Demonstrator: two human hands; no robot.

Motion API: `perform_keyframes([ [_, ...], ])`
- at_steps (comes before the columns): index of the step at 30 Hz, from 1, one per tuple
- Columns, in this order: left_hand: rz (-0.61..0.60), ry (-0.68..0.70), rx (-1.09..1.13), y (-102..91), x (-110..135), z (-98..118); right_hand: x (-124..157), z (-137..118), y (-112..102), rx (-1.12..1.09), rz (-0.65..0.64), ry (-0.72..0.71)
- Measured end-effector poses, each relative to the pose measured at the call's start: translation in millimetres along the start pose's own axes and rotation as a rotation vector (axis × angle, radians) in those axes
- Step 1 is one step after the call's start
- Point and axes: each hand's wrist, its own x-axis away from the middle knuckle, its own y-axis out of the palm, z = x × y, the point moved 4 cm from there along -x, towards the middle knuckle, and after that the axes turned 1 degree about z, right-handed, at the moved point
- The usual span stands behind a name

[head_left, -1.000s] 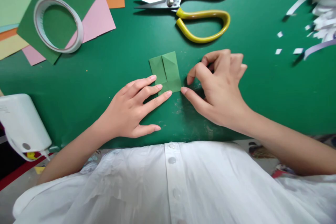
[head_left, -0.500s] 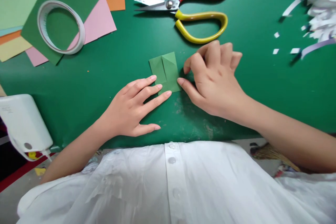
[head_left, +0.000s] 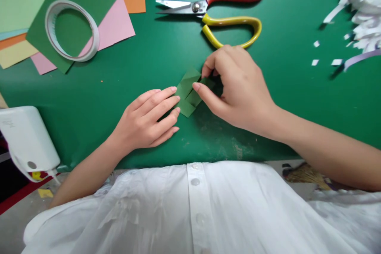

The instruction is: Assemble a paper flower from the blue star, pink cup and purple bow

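A small folded piece of green paper (head_left: 187, 87) lies on the green tabletop in front of me, turned cornerwise, with a dark slit between its folded flaps. My left hand (head_left: 150, 117) rests flat at its left side. The fingers are stretched out, and some fingertips touch the paper's left edge. At the upper right of the paper, the thumb and index finger of my right hand (head_left: 238, 81) close on a folded edge. That hand covers part of the paper's right side; its other fingers are curled under.
Scissors (head_left: 195, 7) with one red and one yellow handle lie beyond my right hand. At upper left, a tape roll (head_left: 95, 41) sits on coloured paper sheets (head_left: 119, 20). White paper scraps (head_left: 364, 20) are heaped at right. A white device (head_left: 28, 139) stands at the left edge.
The folded green paper has turned clockwise to a cornerwise position. My right hand has moved left onto its edge, and my left hand's fingers have drawn closer together at its left side.
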Motion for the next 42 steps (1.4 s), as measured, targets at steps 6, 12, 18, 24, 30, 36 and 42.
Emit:
perform_keyframes([
  [6,0.008,-0.027,-0.032,-0.8,0.5,-2.3,2.8,6.1,-4.3,-0.296,-0.062,0.147],
  [12,0.132,-0.075,-0.056,-0.7,2.6,-2.8,4.3,8.3,-0.4,-0.565,0.041,0.109],
  [18,0.109,-0.153,-0.058,1.6,1.9,-3.7,12.0,7.1,-2.5,-0.570,0.142,0.048],
  [24,-0.014,-0.216,0.025,7.5,4.8,-9.7,19.7,5.3,-8.2,-0.083,0.379,-0.445],
  [30,-0.033,-0.174,0.144,8.4,4.4,-11.6,17.8,5.6,-12.3,0.132,0.608,-0.795],
  [36,-0.060,-0.165,0.055,6.0,3.0,-10.5,23.5,-5.7,-12.7,0.192,0.369,-1.156],
  [42,-0.120,-0.141,0.073,8.0,3.5,-10.0,33.8,-9.1,-5.4,0.267,0.244,-1.187],
])
